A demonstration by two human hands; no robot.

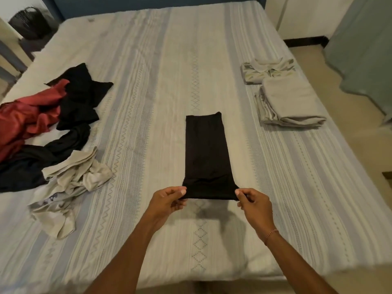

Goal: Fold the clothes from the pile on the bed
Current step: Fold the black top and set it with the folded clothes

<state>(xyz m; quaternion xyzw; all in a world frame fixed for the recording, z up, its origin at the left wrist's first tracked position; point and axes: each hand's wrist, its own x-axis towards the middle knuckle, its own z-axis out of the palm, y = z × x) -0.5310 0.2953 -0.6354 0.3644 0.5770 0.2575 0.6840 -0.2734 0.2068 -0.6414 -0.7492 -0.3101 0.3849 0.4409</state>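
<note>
A black garment (204, 153), folded into a long narrow strip, lies lengthwise in the middle of the bed (148, 92). Its near end is lifted off the sheet. My left hand (169, 200) pinches the near left corner and my right hand (253, 203) pinches the near right corner. The unfolded pile sits at the left: a red cloth (27, 119), black clothes (78, 102) and crumpled cream pieces (72, 181).
Folded light clothes (290, 105) are stacked near the bed's right edge, with a patterned folded piece (267, 70) behind them. A dark basket (29, 22) stands on the floor at the far left. Floor and a green curtain (364, 49) lie to the right.
</note>
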